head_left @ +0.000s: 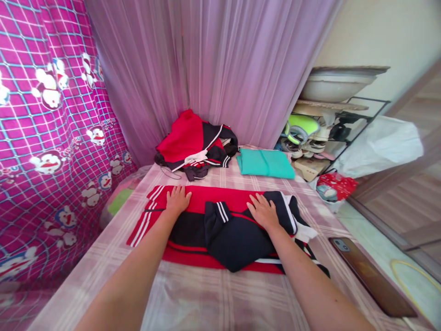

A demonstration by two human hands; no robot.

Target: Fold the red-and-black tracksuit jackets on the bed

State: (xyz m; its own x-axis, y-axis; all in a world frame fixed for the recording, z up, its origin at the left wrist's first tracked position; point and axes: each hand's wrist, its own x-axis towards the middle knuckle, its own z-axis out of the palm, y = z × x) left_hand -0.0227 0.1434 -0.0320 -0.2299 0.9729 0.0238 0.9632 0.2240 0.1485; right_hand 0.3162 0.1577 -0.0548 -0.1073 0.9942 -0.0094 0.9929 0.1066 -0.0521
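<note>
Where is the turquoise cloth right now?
In the head view, right of centre, the turquoise cloth lies folded on the sheet by the purple curtain, just right of the heap and beyond the clothing under the right hand.

Plaid cover (193, 296), jacket (237, 243), clothes heap (184, 138), turquoise fabric (266, 163), phone (374, 278)

Red and black garment (227, 234), sleeve (237, 246) folded across, flat on plaid sheet (193, 299)

Pink curtain (69, 119): brightly lit from behind, left of the jacket (237, 243), dim at its foot
Purple curtain (220, 69): soft glow beyond the jacket
Phone (375, 276): edge-stretched, right of the jacket
Brown panel (409, 193): blurred, farther right
</note>
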